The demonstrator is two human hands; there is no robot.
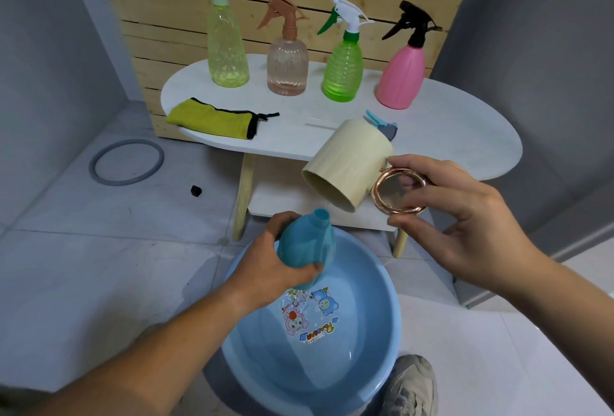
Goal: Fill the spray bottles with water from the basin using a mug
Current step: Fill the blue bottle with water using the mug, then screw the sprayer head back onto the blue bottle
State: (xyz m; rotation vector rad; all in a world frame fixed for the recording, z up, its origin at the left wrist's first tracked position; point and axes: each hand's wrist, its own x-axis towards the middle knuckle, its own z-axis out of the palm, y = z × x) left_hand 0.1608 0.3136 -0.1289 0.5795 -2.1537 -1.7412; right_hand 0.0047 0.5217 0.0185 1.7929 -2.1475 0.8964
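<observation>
Our left hand (275,262) grips the uncapped blue bottle (307,243) over the near basin (372,359). Right hand (465,216) pinches the tipped cream mug (349,163) by its ring handle (374,193), mouth just above-right of the bottle neck.

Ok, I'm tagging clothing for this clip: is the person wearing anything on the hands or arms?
No. The left hand and right hand are bare: no gloves, rings or watch show. Both forearms are uncovered, no sleeve in view.

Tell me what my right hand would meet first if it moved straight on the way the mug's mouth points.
Most likely the open neck of the blue bottle, held by the left hand over the basin, just under the tilted mug. Depth is unclear from one view.
</observation>
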